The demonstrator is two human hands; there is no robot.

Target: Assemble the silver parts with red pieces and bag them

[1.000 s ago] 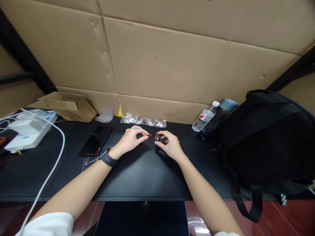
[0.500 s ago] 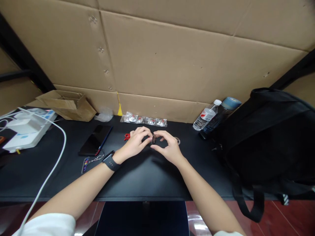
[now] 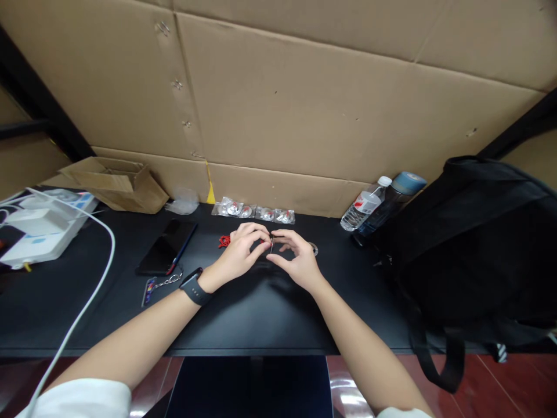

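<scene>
as left hand (image 3: 244, 248) pinches, right hand (image 3: 299, 259) curls.

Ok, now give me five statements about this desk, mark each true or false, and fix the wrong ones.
1. The right hand pinches a thin disc at its edge. True.
2. The dark wristband is on the right arm. False: it is on the left arm.
3. A red bundle lies beside the left hand. True.
4. The clear bottle has a red cap. False: its cap is white.
5. The phone lies right of both hands. False: it lies left of them.
</scene>
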